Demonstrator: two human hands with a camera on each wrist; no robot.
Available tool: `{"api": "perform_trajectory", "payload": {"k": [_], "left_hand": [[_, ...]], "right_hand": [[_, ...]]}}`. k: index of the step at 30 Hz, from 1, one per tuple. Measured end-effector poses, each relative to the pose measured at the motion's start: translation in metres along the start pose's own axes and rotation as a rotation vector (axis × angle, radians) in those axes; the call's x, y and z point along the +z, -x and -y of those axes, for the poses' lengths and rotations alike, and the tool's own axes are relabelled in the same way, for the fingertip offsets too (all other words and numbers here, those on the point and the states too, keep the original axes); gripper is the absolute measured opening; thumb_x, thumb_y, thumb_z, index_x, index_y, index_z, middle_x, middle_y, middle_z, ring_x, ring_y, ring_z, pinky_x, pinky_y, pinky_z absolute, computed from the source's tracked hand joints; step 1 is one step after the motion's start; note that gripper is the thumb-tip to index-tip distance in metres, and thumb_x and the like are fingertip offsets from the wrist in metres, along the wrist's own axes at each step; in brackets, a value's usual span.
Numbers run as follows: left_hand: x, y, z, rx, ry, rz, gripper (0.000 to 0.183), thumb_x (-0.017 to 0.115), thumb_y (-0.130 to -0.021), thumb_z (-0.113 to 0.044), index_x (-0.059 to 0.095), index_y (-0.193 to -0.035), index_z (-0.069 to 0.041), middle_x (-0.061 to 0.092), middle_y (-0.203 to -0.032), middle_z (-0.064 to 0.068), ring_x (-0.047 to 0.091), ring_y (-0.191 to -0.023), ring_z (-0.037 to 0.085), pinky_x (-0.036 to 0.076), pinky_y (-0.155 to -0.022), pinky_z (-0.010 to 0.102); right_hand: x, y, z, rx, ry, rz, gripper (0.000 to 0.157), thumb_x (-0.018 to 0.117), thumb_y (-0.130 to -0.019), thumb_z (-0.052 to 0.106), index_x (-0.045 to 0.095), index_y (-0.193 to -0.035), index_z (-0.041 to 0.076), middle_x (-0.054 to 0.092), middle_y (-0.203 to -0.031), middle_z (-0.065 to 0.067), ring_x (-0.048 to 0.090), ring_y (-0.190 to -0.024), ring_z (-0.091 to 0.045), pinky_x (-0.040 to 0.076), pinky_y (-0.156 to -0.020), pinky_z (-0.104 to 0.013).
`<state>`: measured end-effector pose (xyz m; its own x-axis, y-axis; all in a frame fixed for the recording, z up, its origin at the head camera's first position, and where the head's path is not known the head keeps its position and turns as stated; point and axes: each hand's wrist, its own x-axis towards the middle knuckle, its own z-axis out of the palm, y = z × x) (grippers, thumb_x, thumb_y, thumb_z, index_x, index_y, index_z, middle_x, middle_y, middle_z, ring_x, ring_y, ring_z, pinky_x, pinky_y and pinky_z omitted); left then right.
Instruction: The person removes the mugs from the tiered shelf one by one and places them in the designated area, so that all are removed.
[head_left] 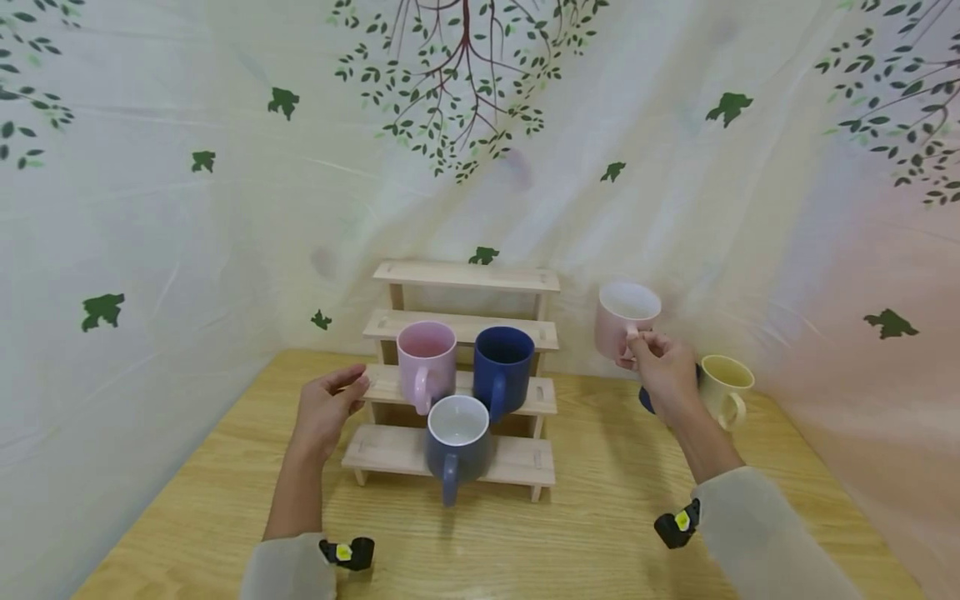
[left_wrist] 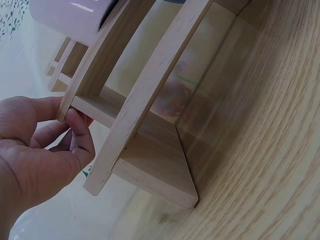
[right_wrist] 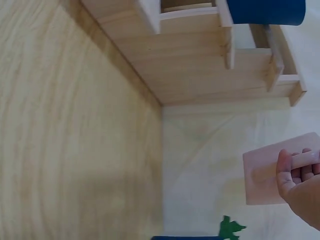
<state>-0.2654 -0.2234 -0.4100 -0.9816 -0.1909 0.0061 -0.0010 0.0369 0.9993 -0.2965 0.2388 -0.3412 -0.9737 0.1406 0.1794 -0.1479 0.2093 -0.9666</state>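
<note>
My right hand [head_left: 663,372] grips a pale pink mug [head_left: 617,320] with a white inside by its handle, lifted above the table to the right of a stepped wooden shelf [head_left: 375,446]. In the right wrist view the fingers curl round that handle. My left hand [left_wrist: 47,145] pinches the end of one shelf board between thumb and fingers. On the second step from the bottom stand a pink-lilac mug [head_left: 427,358] and a navy blue mug [head_left: 503,367]. A grey-blue mug [head_left: 457,442] with a white inside sits on the lowest step. Their handles face me.
A yellow mug [head_left: 726,385] stands on the wooden table [head_left: 592,517] at the right, beside a dark blue item [head_left: 647,400] mostly hidden behind my right hand. The two upper shelf boards [head_left: 465,273] hold no mugs. A cloth backdrop [head_left: 187,250] with printed leaves hangs behind.
</note>
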Motion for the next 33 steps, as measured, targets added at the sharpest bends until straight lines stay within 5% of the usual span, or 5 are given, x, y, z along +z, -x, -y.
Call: {"api": "perform_trajectory", "payload": {"k": [7, 14, 33], "left_hand": [[0.0, 0.0, 0.0, -0.003, 0.007, -0.004, 0.043, 0.062, -0.104, -0.013, 0.056, -0.143, 0.003, 0.055, -0.143, 0.017, 0.059, -0.1, 0.007, 0.054, -0.084, 0.018], [0.0, -0.001, 0.001, -0.012, 0.009, 0.008, 0.045, 0.062, -0.104, -0.015, 0.054, -0.145, 0.001, 0.053, -0.146, 0.017, 0.059, -0.102, 0.008, 0.054, -0.083, 0.018], [0.0, 0.001, -0.001, 0.005, 0.011, -0.001, 0.042, 0.062, -0.104, -0.013, 0.056, -0.143, 0.003, 0.055, -0.142, 0.017, 0.059, -0.099, 0.008, 0.054, -0.081, 0.017]], "right_hand": [[0.001, 0.002, -0.032, 0.019, 0.041, -0.018, 0.044, 0.057, -0.106, 0.032, 0.062, -0.115, -0.011, 0.064, -0.101, -0.006, 0.072, -0.088, -0.013, 0.059, -0.078, -0.021], [0.001, 0.006, -0.053, 0.054, 0.108, -0.04, 0.046, 0.057, -0.106, 0.035, 0.065, -0.113, -0.01, 0.066, -0.1, -0.005, 0.071, -0.085, -0.011, 0.058, -0.084, -0.024], [-0.001, 0.006, -0.087, 0.122, -0.012, -0.035, 0.036, 0.056, -0.106, 0.017, 0.059, -0.11, -0.018, 0.06, -0.085, -0.004, 0.066, -0.078, -0.008, 0.061, -0.078, -0.026]]}}
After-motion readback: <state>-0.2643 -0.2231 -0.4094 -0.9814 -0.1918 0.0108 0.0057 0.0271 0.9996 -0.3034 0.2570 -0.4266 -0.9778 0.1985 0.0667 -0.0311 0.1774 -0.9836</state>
